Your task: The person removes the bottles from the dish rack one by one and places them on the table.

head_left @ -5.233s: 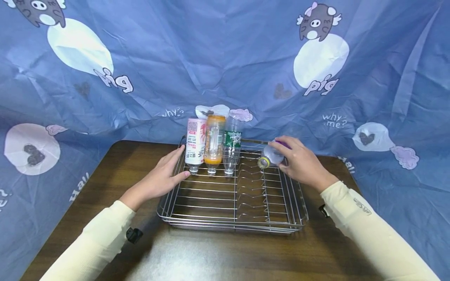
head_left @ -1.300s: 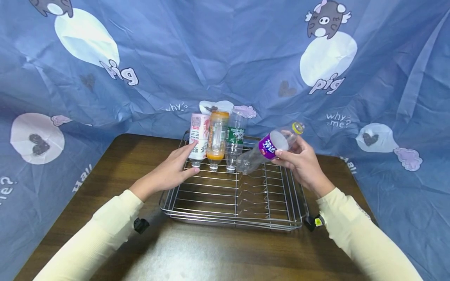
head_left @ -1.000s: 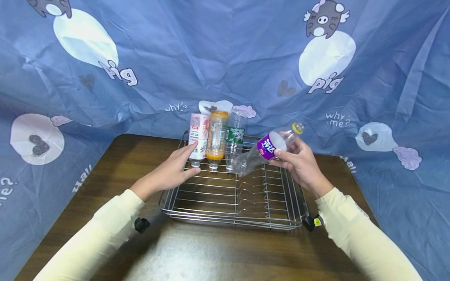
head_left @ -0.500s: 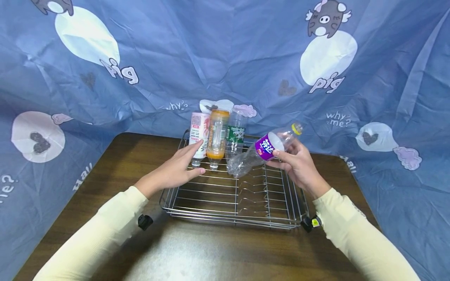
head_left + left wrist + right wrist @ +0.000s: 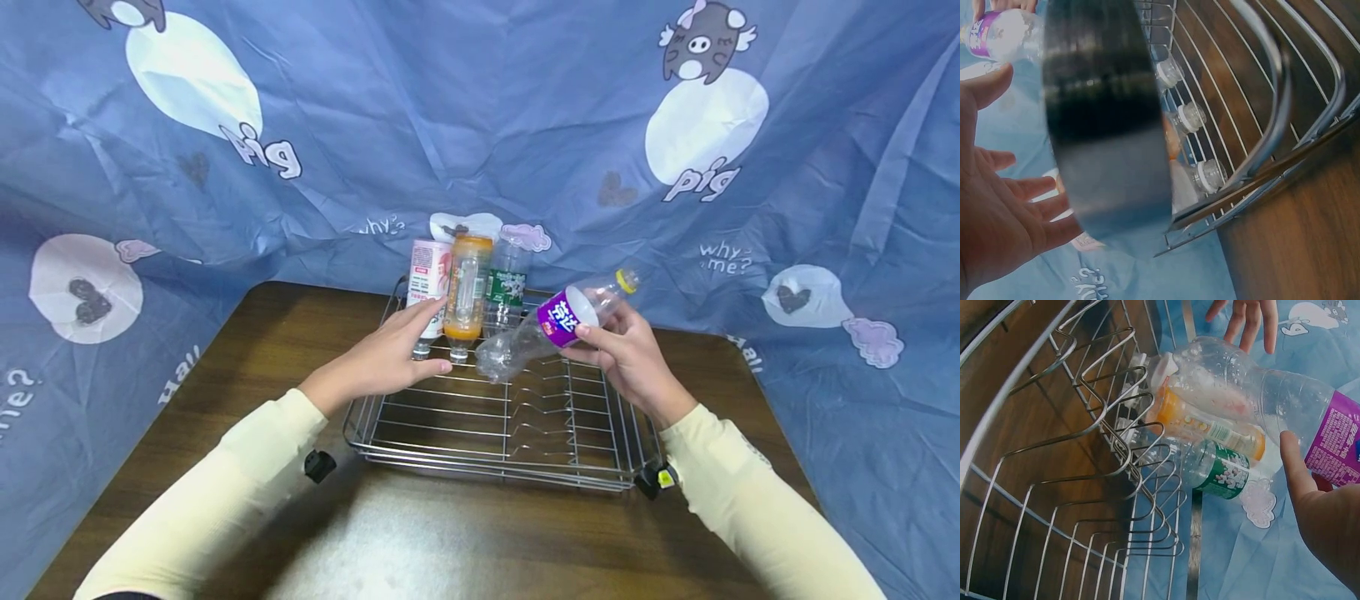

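My right hand (image 5: 637, 362) grips a clear plastic bottle (image 5: 558, 318) with a purple label and a yellow neck ring. This bottle is tilted, its neck up to the right and its base down to the left, above the wire dish rack (image 5: 442, 467). Fingers extended, my left hand (image 5: 378, 358) hovers near the bottle's base and holds nothing. Behind it, a pink-and-white bottle (image 5: 425, 271), an orange-capped bottle (image 5: 468, 287) and a green-labelled bottle (image 5: 507, 287) stand neck down in a row. In the right wrist view, the held bottle (image 5: 1229, 381) partly covers them.
The rack lies on a dark wooden table (image 5: 405, 550). Wavy wire dividers (image 5: 1122, 450) line its right half. Blue printed cloth (image 5: 450, 108) hangs behind the table and down both sides.
Over five seconds, the purple-labelled bottle has turned from neck facing me to neck up right. Recently its base has moved left, and my left hand has shifted right towards it.
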`<state>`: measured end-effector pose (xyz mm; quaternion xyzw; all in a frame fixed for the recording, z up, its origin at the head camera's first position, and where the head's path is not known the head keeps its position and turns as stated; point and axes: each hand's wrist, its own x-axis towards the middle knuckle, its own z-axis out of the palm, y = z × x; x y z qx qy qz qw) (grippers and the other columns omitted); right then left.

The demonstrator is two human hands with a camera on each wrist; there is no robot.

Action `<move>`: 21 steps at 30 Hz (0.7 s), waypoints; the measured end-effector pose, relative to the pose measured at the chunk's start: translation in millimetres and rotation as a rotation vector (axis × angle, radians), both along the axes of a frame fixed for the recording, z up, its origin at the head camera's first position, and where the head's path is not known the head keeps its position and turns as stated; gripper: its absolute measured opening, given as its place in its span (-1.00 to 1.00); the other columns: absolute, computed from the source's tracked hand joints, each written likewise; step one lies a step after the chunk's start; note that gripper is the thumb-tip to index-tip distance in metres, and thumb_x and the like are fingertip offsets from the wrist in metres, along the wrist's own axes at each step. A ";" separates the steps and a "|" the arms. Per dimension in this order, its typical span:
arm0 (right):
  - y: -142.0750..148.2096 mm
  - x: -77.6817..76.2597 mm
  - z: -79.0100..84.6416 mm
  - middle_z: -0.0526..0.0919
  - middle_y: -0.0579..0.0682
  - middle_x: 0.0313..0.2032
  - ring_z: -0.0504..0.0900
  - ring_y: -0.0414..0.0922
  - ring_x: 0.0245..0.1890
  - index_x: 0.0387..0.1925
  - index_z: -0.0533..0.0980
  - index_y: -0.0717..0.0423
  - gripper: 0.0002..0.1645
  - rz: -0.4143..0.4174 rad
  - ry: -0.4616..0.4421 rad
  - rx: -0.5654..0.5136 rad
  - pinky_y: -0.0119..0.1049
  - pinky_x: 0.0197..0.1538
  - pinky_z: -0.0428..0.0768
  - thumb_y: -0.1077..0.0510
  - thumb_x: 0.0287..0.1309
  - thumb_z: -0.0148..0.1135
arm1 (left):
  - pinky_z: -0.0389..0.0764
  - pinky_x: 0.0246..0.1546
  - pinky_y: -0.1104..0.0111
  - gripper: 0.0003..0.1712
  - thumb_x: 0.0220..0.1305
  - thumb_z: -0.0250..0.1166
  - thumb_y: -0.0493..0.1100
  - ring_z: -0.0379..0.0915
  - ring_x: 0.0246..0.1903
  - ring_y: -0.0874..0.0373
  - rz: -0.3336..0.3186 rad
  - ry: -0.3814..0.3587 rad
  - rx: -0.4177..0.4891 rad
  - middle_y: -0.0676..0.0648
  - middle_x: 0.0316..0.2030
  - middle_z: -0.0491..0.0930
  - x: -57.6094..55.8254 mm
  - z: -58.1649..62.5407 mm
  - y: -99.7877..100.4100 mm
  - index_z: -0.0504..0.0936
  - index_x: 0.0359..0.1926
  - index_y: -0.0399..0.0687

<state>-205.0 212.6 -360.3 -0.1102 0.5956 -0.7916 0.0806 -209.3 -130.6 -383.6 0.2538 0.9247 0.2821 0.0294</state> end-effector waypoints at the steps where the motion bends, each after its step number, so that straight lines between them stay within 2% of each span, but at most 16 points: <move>1: -0.5 0.0 -0.3 0.27 0.22 0.26 0.51 0.10 0.17 0.34 0.19 0.19 -0.32 0.001 -0.002 -0.002 0.06 0.07 0.64 0.51 0.21 0.07 | 0.07 0.42 -0.21 0.13 0.27 0.37 0.21 -0.09 0.50 -0.28 0.001 -0.005 0.001 -0.28 0.55 -0.05 -0.1 0.3 0.4 -0.10 0.63 0.08; 7: -3.2 -0.3 -2.6 0.31 0.23 0.23 0.55 0.09 0.12 0.28 0.24 0.17 -0.36 0.000 0.001 -0.015 0.05 0.03 0.66 0.53 0.19 0.06 | 0.06 0.43 -0.19 0.16 0.25 0.38 0.22 -0.09 0.50 -0.27 -0.012 -0.006 0.002 -0.29 0.55 -0.05 -1.3 0.4 2.5 -0.12 0.63 0.12; 13: -6.1 0.5 -6.2 0.37 0.23 0.19 0.57 0.09 0.11 0.22 0.28 0.15 -0.41 0.015 0.001 -0.030 0.11 0.05 0.64 0.53 0.19 0.05 | 0.04 0.45 -0.14 0.17 0.23 0.40 0.21 -0.09 0.50 -0.25 -0.030 0.002 0.006 -0.28 0.55 -0.03 -1.6 -0.2 5.7 -0.11 0.63 0.07; 21: -8.8 2.5 -9.4 0.40 0.23 0.18 0.58 0.08 0.10 0.26 0.22 0.17 -0.36 0.042 -0.006 -0.041 0.09 0.09 0.62 0.53 0.15 0.05 | 0.04 0.46 -0.13 0.16 0.23 0.42 0.16 -0.07 0.50 -0.25 -0.033 0.014 0.001 -0.26 0.55 -0.02 -0.9 -3.0 8.3 -0.08 0.62 0.01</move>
